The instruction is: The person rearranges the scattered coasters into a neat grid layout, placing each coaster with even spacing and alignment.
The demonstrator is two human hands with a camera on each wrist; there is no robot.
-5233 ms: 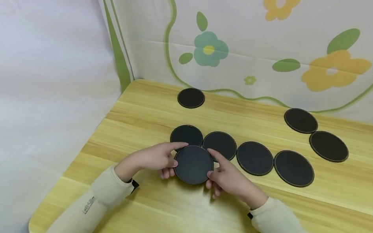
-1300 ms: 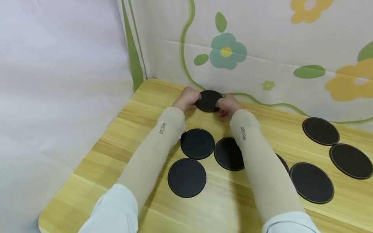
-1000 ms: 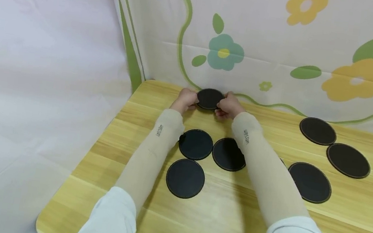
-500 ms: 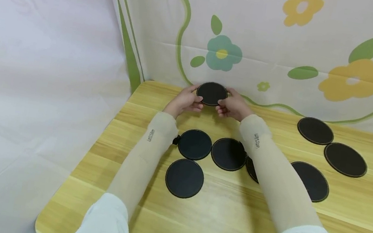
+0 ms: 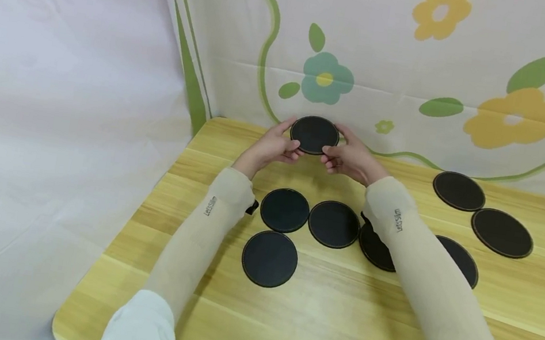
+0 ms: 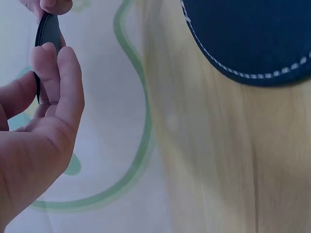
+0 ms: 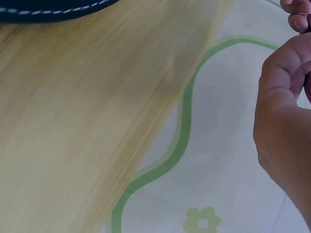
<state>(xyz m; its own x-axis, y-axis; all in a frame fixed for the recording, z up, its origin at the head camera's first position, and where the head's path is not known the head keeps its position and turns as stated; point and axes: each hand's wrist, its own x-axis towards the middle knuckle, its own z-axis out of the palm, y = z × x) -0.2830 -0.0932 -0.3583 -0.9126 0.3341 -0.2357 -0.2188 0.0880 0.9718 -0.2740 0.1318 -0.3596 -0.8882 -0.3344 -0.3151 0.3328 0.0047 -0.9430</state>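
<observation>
A round black coaster (image 5: 314, 135) with a stitched rim is held up off the table near its back edge, tilted so its face shows in the head view. My left hand (image 5: 273, 145) pinches its left side between thumb and fingers. On the opposite side, my right hand (image 5: 354, 156) grips the rim the same way. The left wrist view shows that coaster (image 6: 50, 32) nearly edge-on between both hands. In the right wrist view my right hand (image 7: 286, 107) is at the right edge, and the coaster is mostly out of frame.
Below the hands lies a row of black coasters, beginning with one at the left (image 5: 285, 210); the right forearm partly covers the row. Another coaster (image 5: 270, 259) touches its left end from the front. Two more (image 5: 459, 191) lie at the back right. A printed curtain (image 5: 383, 52) hangs behind the table (image 5: 313, 327).
Earlier, both hands held a coaster at the front left, which now lies below the row. Since then they have reached the back coaster and raised it off the table, tilting it.
</observation>
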